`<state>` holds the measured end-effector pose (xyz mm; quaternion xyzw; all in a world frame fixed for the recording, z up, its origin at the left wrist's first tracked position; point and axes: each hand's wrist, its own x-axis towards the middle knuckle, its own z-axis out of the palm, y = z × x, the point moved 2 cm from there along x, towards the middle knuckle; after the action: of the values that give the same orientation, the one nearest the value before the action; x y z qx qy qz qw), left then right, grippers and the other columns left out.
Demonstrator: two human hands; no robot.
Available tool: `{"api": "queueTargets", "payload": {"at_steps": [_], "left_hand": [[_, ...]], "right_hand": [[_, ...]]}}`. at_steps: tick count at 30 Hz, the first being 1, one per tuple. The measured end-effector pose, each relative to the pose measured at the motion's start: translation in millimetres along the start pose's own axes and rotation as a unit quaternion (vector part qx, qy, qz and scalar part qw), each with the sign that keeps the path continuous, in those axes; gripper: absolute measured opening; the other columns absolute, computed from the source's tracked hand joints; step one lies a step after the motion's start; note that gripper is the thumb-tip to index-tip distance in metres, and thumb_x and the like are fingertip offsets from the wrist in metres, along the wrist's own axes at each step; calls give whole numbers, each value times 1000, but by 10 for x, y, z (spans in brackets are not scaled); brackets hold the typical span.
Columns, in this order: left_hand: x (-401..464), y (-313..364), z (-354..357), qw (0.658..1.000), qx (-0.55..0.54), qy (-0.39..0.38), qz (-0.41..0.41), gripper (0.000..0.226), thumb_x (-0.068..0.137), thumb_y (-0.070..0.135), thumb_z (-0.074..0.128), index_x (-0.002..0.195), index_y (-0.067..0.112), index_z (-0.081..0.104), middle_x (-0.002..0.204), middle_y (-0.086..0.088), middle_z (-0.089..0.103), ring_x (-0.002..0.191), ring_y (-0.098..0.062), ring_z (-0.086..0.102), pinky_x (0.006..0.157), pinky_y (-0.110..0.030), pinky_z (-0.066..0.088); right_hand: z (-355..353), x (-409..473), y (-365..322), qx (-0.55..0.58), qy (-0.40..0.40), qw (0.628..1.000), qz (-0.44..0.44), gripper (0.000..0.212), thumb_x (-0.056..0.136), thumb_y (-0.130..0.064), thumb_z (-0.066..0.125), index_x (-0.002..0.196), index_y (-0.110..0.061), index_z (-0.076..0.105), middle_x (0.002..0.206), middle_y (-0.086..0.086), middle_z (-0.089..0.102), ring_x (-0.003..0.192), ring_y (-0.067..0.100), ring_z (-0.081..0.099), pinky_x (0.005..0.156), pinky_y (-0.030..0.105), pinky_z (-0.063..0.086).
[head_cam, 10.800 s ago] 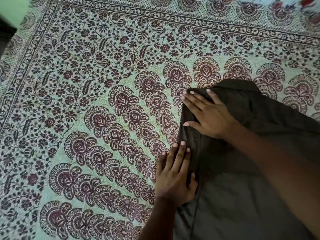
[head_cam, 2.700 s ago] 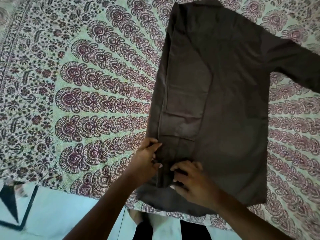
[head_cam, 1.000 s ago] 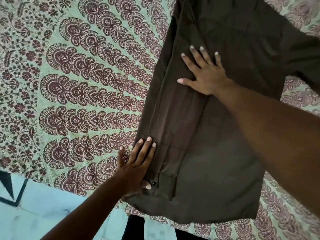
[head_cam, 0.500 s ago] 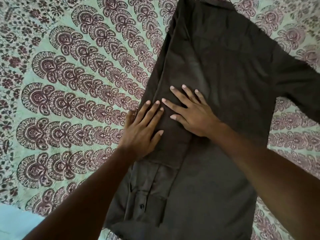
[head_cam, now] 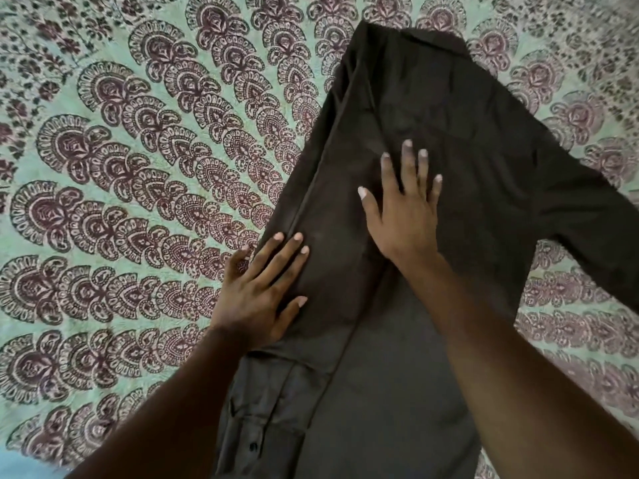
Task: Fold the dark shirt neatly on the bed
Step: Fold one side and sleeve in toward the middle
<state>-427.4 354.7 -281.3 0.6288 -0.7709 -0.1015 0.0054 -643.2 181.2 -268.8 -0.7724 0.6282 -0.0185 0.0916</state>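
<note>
The buttoned cuff (head_cam: 257,440) lies nearest, at the foot of the sleeve folded in over the dark shirt (head_cam: 460,108), which is spread flat on the patterned bed (head_cam: 103,188). The left hand (head_cam: 257,295) lies flat on the folded left edge, fingers straight, its grip holding nothing; the right hand (head_cam: 403,216), likewise flat, presses further up. Best to sweep both palms outward along the crease, then bring in the far sleeve (head_cam: 587,229), not yet folded.

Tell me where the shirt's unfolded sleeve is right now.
In the head view, the unfolded sleeve stretches off the right side of the dark shirt across the patterned bedspread, right of the right hand.
</note>
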Motion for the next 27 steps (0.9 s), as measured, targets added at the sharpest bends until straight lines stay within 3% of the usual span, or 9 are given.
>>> {"api": "queueTargets", "payload": {"at_steps": [3,5,7,10,14,19,22,24,27], "left_hand": [[4,-23,30,1000,-9,15,9,74,99,57,46,163,23,31,173,4,21,160,-19,20,118,-55,29],[10,-30,51,1000,-16,21,7,73,99,56,47,162,22,34,172,3,25,159,-20,22,116,-56,30],[10,-36,72,999,-22,26,6,73,99,56,48,162,21,36,171,1,26,159,-22,23,115,-56,31],[6,-58,88,999,-32,34,12,74,98,55,50,162,21,36,172,0,24,159,-22,24,115,-57,33],[17,-58,70,999,-29,10,6,77,97,56,51,163,23,32,174,4,18,160,-20,21,117,-56,31],[21,-63,57,999,-36,6,7,77,96,56,51,163,23,31,174,4,18,159,-19,22,117,-54,31],[27,-68,54,999,-38,0,5,78,96,56,52,163,24,31,174,4,18,159,-19,22,117,-54,31],[25,-65,53,999,-42,-1,7,77,96,57,51,163,24,31,174,4,19,159,-19,22,118,-54,30],[22,-69,27,999,-50,-5,6,77,97,56,50,164,24,30,174,5,19,160,-19,21,119,-54,30]], "right_hand": [[9,-211,-357,17,41,983,-180,61,107,-48,41,159,-16,41,173,9,22,161,30,15,125,59,19],[158,-288,-540,11,-33,962,-271,60,107,-55,38,161,-29,37,174,3,17,162,28,11,125,57,19],[293,-191,-595,-38,-73,953,-291,61,104,-67,29,162,-47,24,176,-3,8,162,25,5,126,58,14],[334,196,-507,-81,-47,962,-256,66,99,-78,19,161,-55,14,176,-6,6,162,21,7,125,61,14],[277,901,-335,-71,-23,981,-179,64,101,-74,22,161,-54,13,175,-10,6,162,20,10,124,64,15],[125,1660,-215,-97,-49,988,-109,73,95,-82,13,162,-52,6,175,-8,2,162,21,2,123,69,0],[23,2007,-245,-103,-91,990,-30,83,92,-86,7,164,-45,0,176,-7,-5,161,21,-12,122,69,-11],[-25,2096,-271,-90,-95,991,-19,84,96,-81,12,166,-35,-1,176,-1,-5,161,26,-14,123,69,-9],[-105,1810,-390,-49,-4,996,-72,84,104,-68,26,167,-17,4,176,7,1,162,31,-5,125,67,2]]}}
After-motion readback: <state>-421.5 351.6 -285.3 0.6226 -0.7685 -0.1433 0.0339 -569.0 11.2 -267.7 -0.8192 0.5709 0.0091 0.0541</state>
